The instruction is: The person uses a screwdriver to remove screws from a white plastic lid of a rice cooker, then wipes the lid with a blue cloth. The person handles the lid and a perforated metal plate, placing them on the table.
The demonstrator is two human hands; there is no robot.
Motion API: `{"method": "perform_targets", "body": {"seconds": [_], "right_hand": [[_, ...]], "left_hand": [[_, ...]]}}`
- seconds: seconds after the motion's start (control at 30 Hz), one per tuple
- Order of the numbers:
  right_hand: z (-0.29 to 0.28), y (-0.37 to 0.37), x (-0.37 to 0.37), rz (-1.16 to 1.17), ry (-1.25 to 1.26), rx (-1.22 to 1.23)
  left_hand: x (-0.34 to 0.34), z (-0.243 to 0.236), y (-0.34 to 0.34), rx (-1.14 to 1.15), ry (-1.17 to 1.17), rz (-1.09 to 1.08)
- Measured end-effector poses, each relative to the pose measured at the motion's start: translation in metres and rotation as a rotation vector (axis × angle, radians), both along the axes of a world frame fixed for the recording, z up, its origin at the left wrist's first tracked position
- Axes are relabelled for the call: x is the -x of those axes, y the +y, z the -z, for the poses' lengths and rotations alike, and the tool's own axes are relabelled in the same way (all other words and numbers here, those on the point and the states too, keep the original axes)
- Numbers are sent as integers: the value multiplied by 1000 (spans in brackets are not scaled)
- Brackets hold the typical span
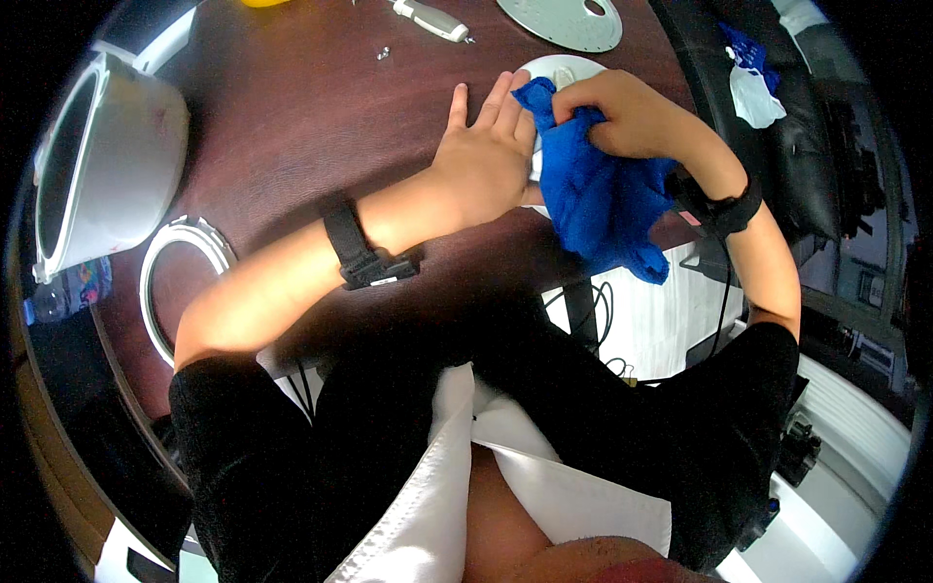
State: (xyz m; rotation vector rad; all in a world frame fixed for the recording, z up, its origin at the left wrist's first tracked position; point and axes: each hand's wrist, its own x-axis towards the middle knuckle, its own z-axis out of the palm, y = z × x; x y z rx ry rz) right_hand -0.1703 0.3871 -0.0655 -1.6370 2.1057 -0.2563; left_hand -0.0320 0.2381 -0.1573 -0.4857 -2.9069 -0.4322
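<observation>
My left hand (489, 155) lies with its fingers stretched out against a white round part (567, 64) at the table's right side. My right hand (627, 115) is closed on a blue cloth (607, 199), pressing a bunched end of it onto that white part. The rest of the cloth hangs down over the table's near edge. Cloth and hands cover much of the white part, so its kind cannot be told.
On the dark red table are a screwdriver (434, 19), small metal screws (383, 53) and a pale grey disc (569, 21) with a hole. To the left stand a white hollow housing (146, 160) and a white ring (151, 282). A black padded seat (807, 175) is at the right.
</observation>
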Motion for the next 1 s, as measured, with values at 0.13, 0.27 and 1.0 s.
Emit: {"method": "perform_targets", "body": {"seconds": [0.13,0.27,1.0], "right_hand": [[2,26,28,235,-69,39],[3,27,30,164,100,22],[12,26,43,207,228,37]], "left_hand": [[-1,-2,1,-75,26,-18],[0,-5,3,-51,-6,-29],[0,0,2,-83,17,-36]]}}
